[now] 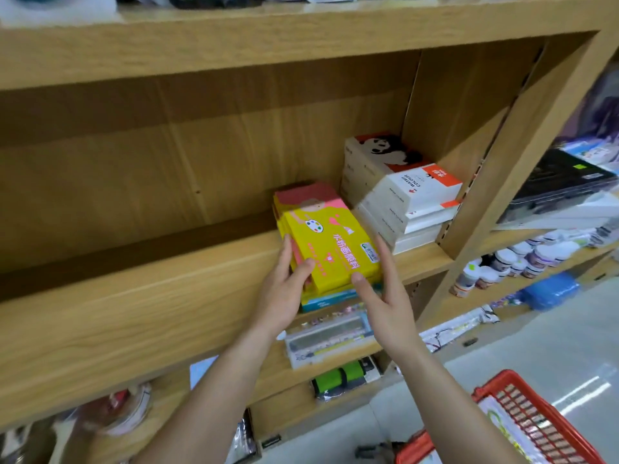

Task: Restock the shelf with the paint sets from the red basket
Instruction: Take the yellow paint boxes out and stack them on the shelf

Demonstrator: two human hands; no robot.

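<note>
Writing on top box: pink Chinese characters are running along the yellow lid of the paint set (330,249); a small green-and-white logo badge is sitting near its right corner. Finer print is too blurred to read.
Writing on neighbours: "WATER COLOUR" is showing on the end of the white boxes (405,192), beside an orange-red tag with white characters; a panda picture is covering the top box.
Paint set look: flat rectangular carton, yellow with a pink band at the far end, a cartoon palette with coloured dots, small pink shapes.
Paint set place: it is lying on top of a short stack of like cartons on the wooden shelf (167,296), just left of the white boxes and overhanging the shelf's front edge slightly.
Left grip: the left hand (284,289) is pressing the stack's left side, thumb lying on the yellow lid, fingers along the edge, so it is closed on the paint set.
Right grip: the right hand (385,296) is open, fingers straight along the stack's right side, thumb touching the near corner.
Red basket (522,416): it is sitting low at the right, on the floor side, with packaged goods inside; their print is unreadable.
Lower shelves: clear plastic cases and small jars are showing, labels blurred.
</note>
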